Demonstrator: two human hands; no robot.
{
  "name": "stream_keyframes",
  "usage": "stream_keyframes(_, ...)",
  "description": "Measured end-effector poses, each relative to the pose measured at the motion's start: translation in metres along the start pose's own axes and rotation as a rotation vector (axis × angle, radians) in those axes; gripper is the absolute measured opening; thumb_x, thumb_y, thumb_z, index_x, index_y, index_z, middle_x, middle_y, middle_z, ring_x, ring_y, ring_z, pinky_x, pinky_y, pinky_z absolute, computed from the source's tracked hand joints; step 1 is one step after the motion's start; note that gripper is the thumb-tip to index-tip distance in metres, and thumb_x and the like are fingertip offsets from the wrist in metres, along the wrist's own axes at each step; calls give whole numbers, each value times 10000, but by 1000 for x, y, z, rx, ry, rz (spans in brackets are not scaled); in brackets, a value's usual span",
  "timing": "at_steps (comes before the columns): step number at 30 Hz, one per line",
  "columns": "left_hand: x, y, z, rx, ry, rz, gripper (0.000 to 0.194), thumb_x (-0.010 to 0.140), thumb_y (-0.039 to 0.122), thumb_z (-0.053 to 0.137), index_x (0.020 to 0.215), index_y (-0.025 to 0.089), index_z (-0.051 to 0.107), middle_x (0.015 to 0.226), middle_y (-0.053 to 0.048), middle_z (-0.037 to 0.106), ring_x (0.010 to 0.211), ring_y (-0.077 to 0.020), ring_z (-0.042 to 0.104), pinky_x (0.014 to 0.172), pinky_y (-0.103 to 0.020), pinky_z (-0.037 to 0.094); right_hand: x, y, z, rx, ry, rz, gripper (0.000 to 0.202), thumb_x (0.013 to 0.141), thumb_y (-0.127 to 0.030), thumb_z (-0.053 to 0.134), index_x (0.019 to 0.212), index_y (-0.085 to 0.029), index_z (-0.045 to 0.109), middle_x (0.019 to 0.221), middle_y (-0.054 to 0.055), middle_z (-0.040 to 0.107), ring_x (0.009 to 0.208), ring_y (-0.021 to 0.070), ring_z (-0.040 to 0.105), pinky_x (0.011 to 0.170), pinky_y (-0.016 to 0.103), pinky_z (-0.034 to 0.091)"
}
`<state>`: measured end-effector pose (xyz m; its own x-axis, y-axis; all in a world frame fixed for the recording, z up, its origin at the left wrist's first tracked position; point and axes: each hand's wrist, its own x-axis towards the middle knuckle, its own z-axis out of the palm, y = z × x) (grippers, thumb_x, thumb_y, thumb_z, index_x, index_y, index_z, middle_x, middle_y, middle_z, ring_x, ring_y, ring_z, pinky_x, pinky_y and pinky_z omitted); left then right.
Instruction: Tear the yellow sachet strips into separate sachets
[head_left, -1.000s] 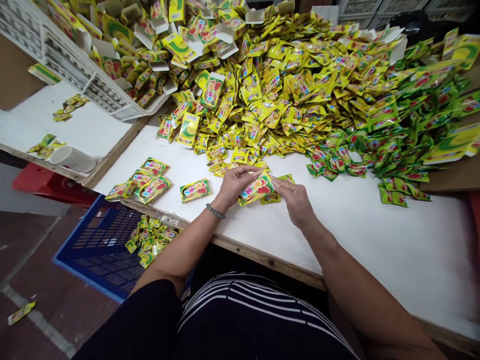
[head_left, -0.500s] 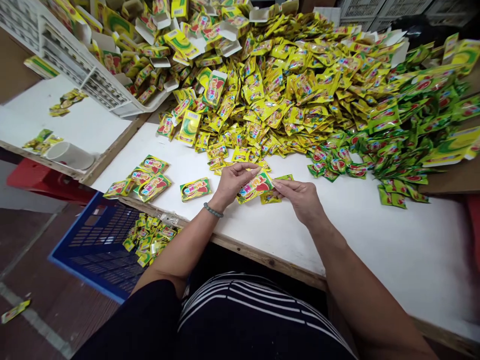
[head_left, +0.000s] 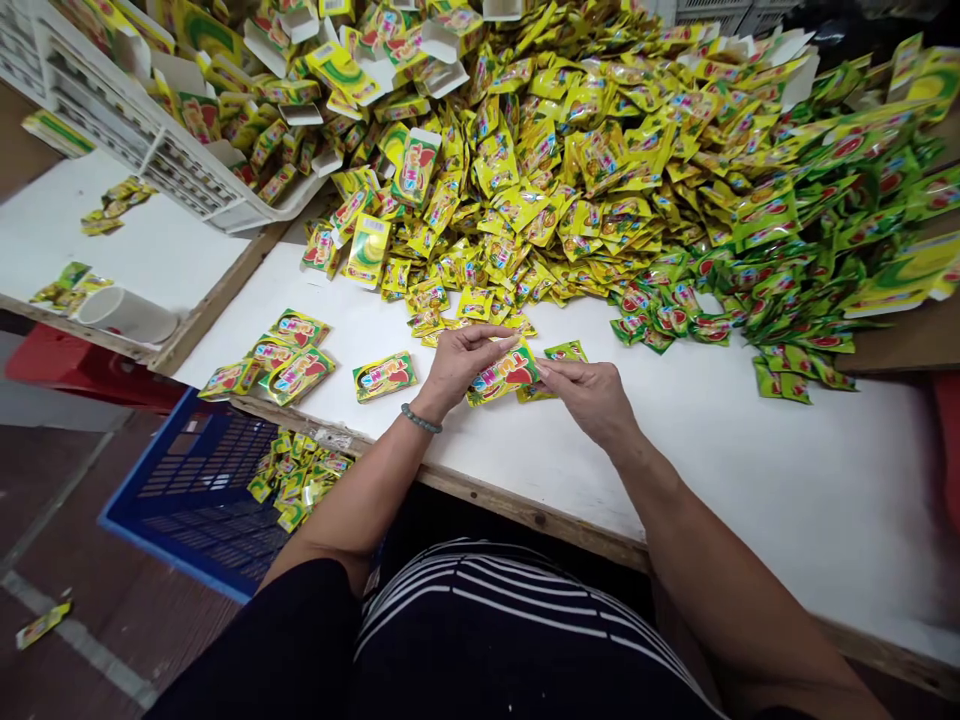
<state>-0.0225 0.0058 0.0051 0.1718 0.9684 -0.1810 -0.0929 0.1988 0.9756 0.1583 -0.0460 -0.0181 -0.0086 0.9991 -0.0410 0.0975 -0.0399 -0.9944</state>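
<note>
Between my two hands is a small yellow and green candy box (head_left: 500,378) with a red fruit print, held just above the white tabletop (head_left: 540,450). My left hand (head_left: 461,368) is closed on its left and upper edge, with a beaded bracelet at the wrist. The fingers of my right hand (head_left: 589,395) pinch its right end. Green and yellow candy sachets (head_left: 566,351) lie behind and below the box, partly hidden by it. A closed candy box (head_left: 385,377) lies flat left of my left hand, and several more boxes (head_left: 300,373) are grouped further left.
A large heap of yellow sachets (head_left: 540,200) covers the back, with green sachets (head_left: 712,290) at right. A white crate (head_left: 161,150) of box cartons stands back left. A blue basket (head_left: 172,480) holding packets sits below the table edge. A white cup (head_left: 127,313) lies sideways.
The view has shifted slightly, moving the scene a little left in the picture. Both hands still hold the box, with little visible change in grip.
</note>
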Motion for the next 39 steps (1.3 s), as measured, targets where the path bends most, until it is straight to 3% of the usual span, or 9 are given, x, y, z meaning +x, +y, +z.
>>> stream_keyframes(9,0,-1,-1,-13,93,18,307,610,357,867,819,155,767,656,-19,675,660,-142,621,616,-259,490,-9,-6,33,-458,245,-298,311,901,-413,542,1024,-240,770,958,100,766,914,275,677,965,483,487)
stream_keyframes(14,-1,-3,5,45,-36,57,368,649,454,827,862,161,766,533,27,547,508,-80,457,522,-234,374,-5,-6,35,-284,277,-292,322,893,-447,576,1069,-246,756,1052,85,751,970,262,666,943,465,496)
stream_keyframes(16,-3,0,4,97,-86,87,390,656,478,814,888,168,768,503,43,488,475,-67,375,492,-232,305,-4,-8,29,-249,208,-313,307,893,-439,576,1060,-259,761,1065,75,750,996,261,660,956,473,484)
stream_keyframes(19,-10,17,-17,264,-86,102,409,652,483,811,923,179,771,512,32,507,476,-80,369,491,-246,275,0,-8,14,-270,84,-332,250,885,-420,579,935,-282,782,986,49,764,981,258,663,964,479,475)
stream_keyframes(24,-29,68,-90,973,106,98,318,724,436,764,922,188,780,495,7,547,503,-128,424,547,-272,300,8,4,-12,-510,266,-259,245,896,-344,556,914,-222,767,950,83,751,927,265,634,891,444,492)
stream_keyframes(27,-30,82,-108,1332,251,98,279,761,390,737,946,184,775,666,-47,663,634,-180,530,625,-286,335,11,16,-8,-653,89,-298,295,848,-271,627,1116,-200,727,1078,99,729,1023,294,585,943,463,456)
stream_keyframes(31,-11,62,-78,1385,267,256,240,852,333,628,985,175,751,920,-104,709,819,-230,601,729,-313,403,11,28,5,-813,-38,-285,521,773,-211,710,1285,-272,635,1129,93,696,1064,313,535,918,471,444)
stream_keyframes(36,23,30,-6,1442,-76,411,233,892,267,535,982,145,713,1008,-132,679,973,-251,603,818,-331,423,13,29,-2,-848,-55,-154,282,768,-319,705,1031,-219,702,994,75,710,948,273,613,847,411,473)
stream_keyframes(39,34,19,22,1570,-245,425,274,873,268,561,1069,112,673,1040,-166,662,1015,-286,587,834,-360,416,15,22,-18,-737,78,-42,207,810,-405,627,912,-237,690,817,50,705,754,243,628,686,354,466)
